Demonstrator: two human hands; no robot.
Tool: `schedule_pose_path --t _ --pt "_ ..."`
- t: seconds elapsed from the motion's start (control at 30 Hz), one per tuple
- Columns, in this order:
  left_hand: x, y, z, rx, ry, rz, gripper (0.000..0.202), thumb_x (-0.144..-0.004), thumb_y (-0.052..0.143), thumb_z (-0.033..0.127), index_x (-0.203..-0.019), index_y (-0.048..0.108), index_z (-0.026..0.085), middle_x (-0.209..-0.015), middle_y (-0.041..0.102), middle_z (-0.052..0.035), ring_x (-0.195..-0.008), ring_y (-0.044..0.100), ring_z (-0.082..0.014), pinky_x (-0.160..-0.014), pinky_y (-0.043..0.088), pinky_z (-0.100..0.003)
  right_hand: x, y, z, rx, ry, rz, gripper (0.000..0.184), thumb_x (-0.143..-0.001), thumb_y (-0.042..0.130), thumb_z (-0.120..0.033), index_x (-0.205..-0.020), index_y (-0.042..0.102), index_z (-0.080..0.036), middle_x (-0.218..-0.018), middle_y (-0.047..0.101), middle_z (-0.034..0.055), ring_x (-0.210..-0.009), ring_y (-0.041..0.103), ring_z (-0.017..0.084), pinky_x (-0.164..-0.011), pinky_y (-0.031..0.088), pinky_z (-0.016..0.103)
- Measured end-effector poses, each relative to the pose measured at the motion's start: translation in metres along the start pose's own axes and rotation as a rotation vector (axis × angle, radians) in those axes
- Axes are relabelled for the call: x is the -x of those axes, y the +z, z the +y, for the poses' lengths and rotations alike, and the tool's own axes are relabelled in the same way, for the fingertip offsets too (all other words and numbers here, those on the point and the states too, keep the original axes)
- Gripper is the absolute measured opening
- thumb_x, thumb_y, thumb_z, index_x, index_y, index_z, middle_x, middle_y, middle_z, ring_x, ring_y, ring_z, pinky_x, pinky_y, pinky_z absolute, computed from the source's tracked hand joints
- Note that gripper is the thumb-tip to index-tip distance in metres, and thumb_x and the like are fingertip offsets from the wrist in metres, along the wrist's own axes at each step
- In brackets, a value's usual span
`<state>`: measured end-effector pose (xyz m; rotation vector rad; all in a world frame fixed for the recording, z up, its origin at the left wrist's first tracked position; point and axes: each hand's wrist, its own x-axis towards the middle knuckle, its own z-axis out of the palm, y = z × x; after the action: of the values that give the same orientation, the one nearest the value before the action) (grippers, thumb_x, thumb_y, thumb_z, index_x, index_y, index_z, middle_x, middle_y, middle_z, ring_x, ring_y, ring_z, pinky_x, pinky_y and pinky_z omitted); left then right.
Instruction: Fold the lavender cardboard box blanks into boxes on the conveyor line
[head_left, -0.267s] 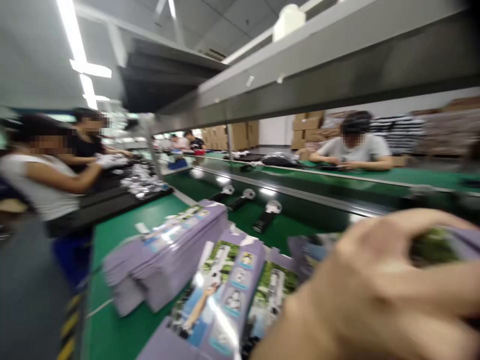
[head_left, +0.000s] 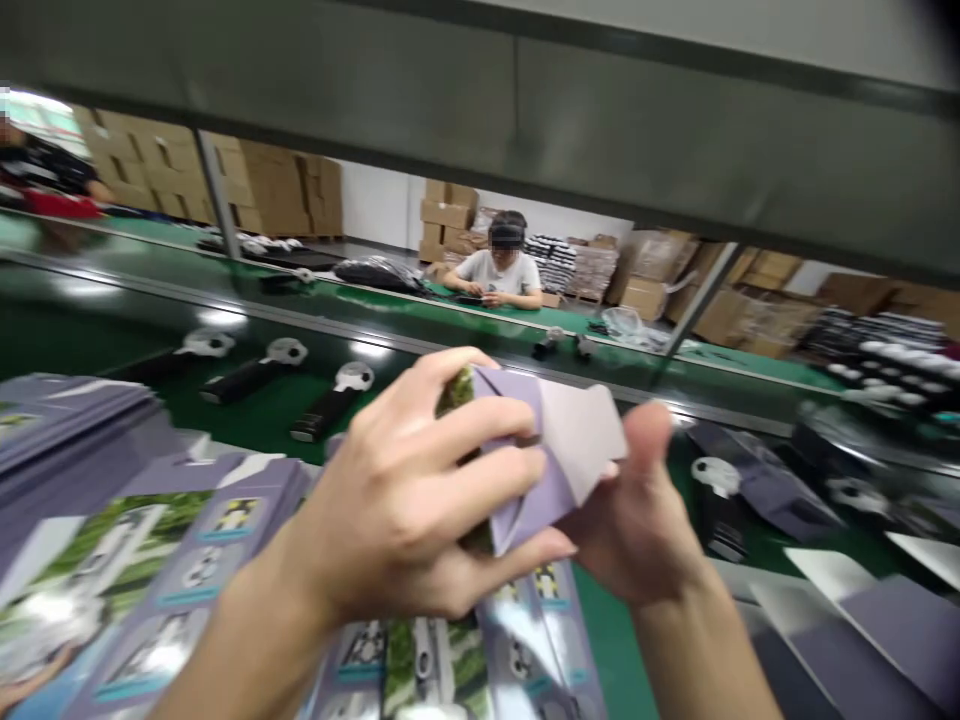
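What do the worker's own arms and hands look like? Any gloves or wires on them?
They are ordinary human hands: the left hand and right hand are both ungloved, with bare forearms. I see no sleeves, watch, rings or wires, though part of the right hand is hidden.

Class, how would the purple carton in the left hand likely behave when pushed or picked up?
The purple carton is probably light, as its visible walls look like thin card. Its pale flap would likely bend, since it juts out past the left hand. Flat panels and straight edges suggest sliding rather than rolling.
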<state>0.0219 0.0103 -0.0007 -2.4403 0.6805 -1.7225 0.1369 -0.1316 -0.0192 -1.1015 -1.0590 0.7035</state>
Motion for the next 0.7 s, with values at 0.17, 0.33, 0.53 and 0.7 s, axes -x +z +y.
schedule_pose_path --t 0.17,0.33,0.53,0.7 --pt "0.006 0.0 -0.004 0.012 0.026 -0.039 0.029 -0.079 0.074 0.036 -0.095 0.06 0.016 -0.105 0.064 -0.0069 -0.109 0.052 -0.0312 -0.083 0.054 -0.047 -0.004 0.008 0.004 -0.173 0.085 -0.147 0.077 -0.081 0.052 -0.079 -0.132 0.056 -0.023 -0.118 0.066 0.009 -0.12 0.058 0.028 -0.101 0.052 0.043" --pt "0.007 0.009 -0.004 0.076 -0.049 0.014 0.051 -0.084 0.068 0.042 -0.119 0.048 0.011 -0.124 0.054 -0.018 -0.118 0.056 -0.0243 -0.093 0.056 -0.037 -0.004 0.006 0.0 0.032 0.065 -0.085 0.054 -0.088 0.067 -0.05 -0.135 0.053 -0.026 -0.124 0.062 0.0033 -0.111 0.061 0.019 -0.1 0.051 0.033" --pt "0.008 0.016 -0.003 0.054 0.021 -0.015 0.053 -0.081 0.073 0.032 -0.123 0.051 0.01 -0.123 0.055 -0.0189 -0.115 0.055 -0.031 -0.094 0.054 -0.049 -0.003 0.008 -0.005 0.298 -0.002 0.077 0.042 -0.092 0.061 -0.05 -0.126 0.059 -0.026 -0.114 0.064 0.0016 -0.106 0.061 0.02 -0.089 0.052 0.031" --pt "0.008 0.012 -0.004 0.116 0.002 -0.026 0.057 -0.084 0.07 0.044 -0.127 0.05 0.012 -0.127 0.055 -0.0175 -0.123 0.053 -0.0283 -0.105 0.049 -0.044 -0.003 0.01 -0.003 0.146 -0.042 0.006 0.044 -0.095 0.057 -0.05 -0.134 0.053 -0.031 -0.133 0.058 0.0001 -0.124 0.054 0.021 -0.103 0.048 0.034"
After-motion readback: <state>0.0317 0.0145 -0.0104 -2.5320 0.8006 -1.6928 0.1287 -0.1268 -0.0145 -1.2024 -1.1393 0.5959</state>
